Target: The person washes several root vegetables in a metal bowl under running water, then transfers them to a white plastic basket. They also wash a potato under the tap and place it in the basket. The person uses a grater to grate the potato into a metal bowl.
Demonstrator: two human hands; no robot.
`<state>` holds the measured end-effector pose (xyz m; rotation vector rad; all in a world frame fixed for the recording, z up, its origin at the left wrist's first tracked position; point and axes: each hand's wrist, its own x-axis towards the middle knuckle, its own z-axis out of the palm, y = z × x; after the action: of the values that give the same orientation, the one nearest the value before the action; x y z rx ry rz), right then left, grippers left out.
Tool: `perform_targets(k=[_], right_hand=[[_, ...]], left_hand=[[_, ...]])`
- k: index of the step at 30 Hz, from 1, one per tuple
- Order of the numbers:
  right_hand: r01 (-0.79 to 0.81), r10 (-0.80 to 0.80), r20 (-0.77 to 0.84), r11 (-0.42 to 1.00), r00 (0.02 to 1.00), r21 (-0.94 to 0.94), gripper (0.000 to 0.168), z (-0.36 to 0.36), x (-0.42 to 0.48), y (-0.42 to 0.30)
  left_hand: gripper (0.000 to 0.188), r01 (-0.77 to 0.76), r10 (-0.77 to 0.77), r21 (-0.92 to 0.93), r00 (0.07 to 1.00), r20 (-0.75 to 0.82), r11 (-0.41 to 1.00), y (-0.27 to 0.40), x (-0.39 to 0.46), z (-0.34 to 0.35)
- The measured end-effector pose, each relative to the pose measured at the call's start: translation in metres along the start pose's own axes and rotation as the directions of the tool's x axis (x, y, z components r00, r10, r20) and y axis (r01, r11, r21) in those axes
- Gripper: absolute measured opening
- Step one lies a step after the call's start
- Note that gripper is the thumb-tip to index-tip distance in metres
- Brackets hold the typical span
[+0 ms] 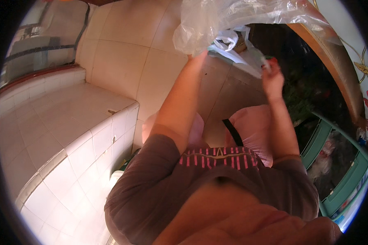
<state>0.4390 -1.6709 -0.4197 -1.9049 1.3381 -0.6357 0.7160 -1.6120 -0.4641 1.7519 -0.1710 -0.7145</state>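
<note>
Clear plastic sheeting or bags [199, 27] hang at the top centre and cover my left hand, whose wrist shows just below them. Whether that hand grips anything cannot be seen. Further right, my right hand [273, 75] is closed on the edge of a thin translucent plastic bag [251, 61]; something red shows at its fingertips, and the hand is slightly blurred. Between both hands lie white plastic loops, like bag handles [228, 43], and a pale blue-green edge, partly hidden by the plastic.
On the left a white-tiled ledge [79, 104] stands below a window with a red sill [40, 75]. A green plastic rack or crate [343, 180] is at the lower right. A curved wooden edge [331, 67] and a white surface with gold leaf decoration [363, 69] run along the right.
</note>
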Motion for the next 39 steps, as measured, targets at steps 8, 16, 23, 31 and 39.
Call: perform_targets(k=[8, 16, 23, 31, 39], right_hand=[[-0.308, 0.481, -0.155, 0.743, 0.863, 0.594, 0.029, -0.010, 0.025, 0.003], [0.380, -0.504, -0.167, 0.795, 0.847, -0.472, 0.028, -0.013, 0.047, -0.030], [0.367, -0.070, 0.568, 0.826, 0.820, -0.427, 0.025, 0.146, 0.150, 0.051], [0.367, 0.074, 0.509, 0.607, 0.857, -0.705, 0.046, 0.170, 0.118, 0.017], [0.321, -0.120, 0.462, 0.865, 0.879, -0.385, 0.034, 0.166, 0.124, 0.071]], left_hand=[[0.034, -0.521, 0.567, 0.352, 0.823, -0.032, 0.777, -0.056, 0.033, -0.011], [0.043, -0.101, 0.104, -0.050, 0.993, 0.047, 0.994, 0.011, -0.012, -0.007], [0.046, -0.079, 0.117, -0.291, 0.987, 0.113, 0.954, 0.032, -0.032, 0.012], [0.045, 0.013, -0.022, -0.245, 0.999, -0.033, 0.969, 0.053, -0.037, -0.010], [0.043, -0.125, 0.152, -0.363, 0.987, 0.045, 0.923, 0.062, -0.042, -0.006]])
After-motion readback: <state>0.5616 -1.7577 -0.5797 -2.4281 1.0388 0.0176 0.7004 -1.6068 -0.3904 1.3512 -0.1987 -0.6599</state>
